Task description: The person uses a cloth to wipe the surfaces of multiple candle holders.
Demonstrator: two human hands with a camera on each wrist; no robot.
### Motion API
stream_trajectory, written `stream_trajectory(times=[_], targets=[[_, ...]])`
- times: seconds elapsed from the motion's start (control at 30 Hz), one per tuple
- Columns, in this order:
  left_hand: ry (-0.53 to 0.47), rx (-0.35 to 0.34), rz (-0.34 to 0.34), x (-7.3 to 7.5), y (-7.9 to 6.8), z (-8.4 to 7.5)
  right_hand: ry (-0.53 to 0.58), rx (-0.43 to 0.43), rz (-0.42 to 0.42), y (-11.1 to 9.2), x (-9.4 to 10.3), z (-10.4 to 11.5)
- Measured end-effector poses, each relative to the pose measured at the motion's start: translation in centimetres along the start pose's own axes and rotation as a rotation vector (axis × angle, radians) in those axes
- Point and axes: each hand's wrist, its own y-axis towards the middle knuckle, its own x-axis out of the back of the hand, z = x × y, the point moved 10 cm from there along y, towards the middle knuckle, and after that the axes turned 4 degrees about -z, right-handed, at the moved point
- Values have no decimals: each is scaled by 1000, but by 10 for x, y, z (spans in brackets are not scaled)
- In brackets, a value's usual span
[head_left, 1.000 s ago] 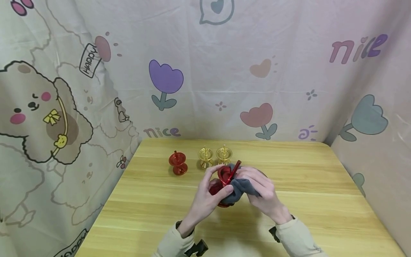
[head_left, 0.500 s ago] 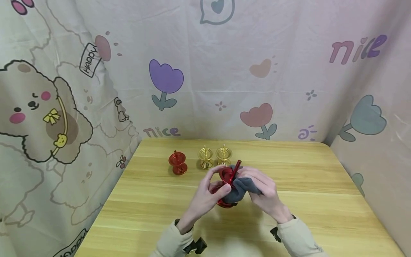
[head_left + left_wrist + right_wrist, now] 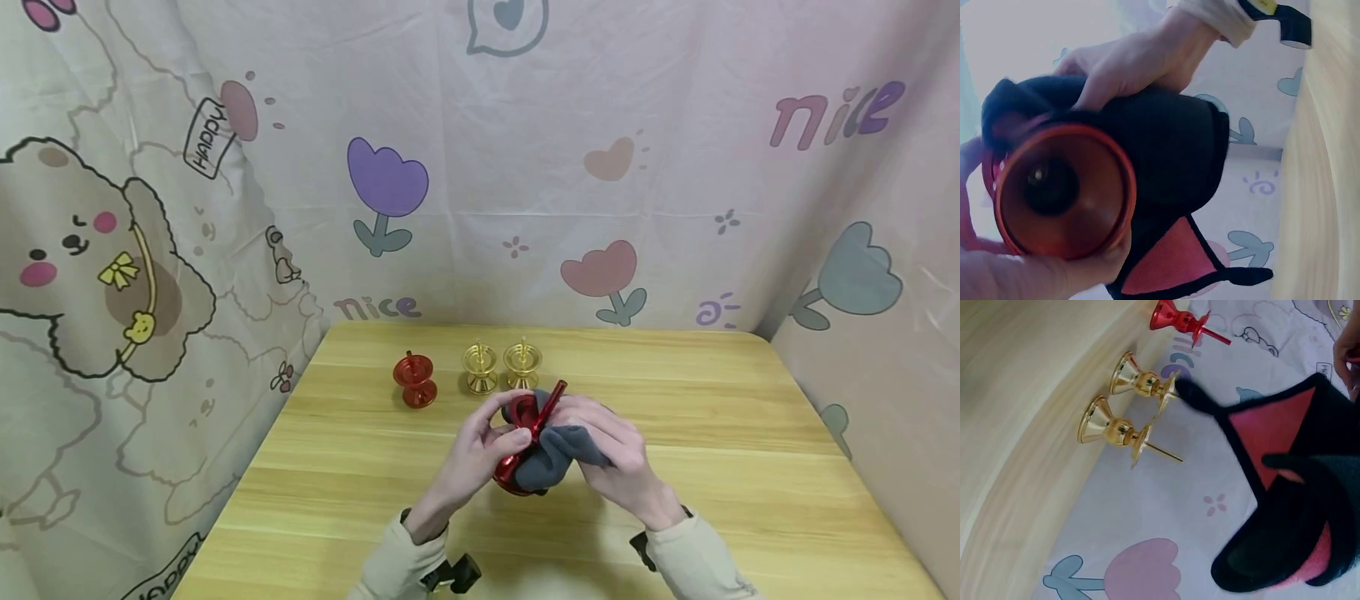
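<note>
My left hand [image 3: 472, 462] grips a shiny red metal candle holder [image 3: 506, 477] with a thin spike rising from its cup. It is tilted above the table. Its hollow flared base [image 3: 1100, 194] faces the camera in the left wrist view. In my right hand [image 3: 611, 433] is a dark grey cloth [image 3: 558, 454], pinched and wrapped against the candle holder's side. The cloth [image 3: 1175, 147] has black edging and a pinkish-red underside in the left wrist view. Cloth and fingers hide much of the candle holder's middle.
Another red candle holder [image 3: 415, 379] stands upright at the table's back left. Two gold candle holders [image 3: 480, 367] stand side by side right of it, just beyond my hands. A printed curtain [image 3: 465, 183] hangs behind the wooden table [image 3: 322, 500].
The held candle holder has dipped slightly toward me, its base swinging a little left. The cloth and my right hand shift a little with it. The standing candle holders stay put.
</note>
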Motion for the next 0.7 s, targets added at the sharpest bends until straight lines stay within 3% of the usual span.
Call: stream_trajectory(times=[0.2,0.3,0.47,0.6,0.7], targets=[[-99,83,63,-3,3,8,49,-18,17,-3,1,-5],[-93,69,61,-5,3,8,52,-52,13,-6,3,-12],[201,-119,21,1,-2,-1,50,-127,9,-13,10,-24],[470,-254,73,-3,-14,-5,31,-168,23,-15,14,-30],[584,-302,110,-7,-18,-6,21,-176,34,-15,15,-32]])
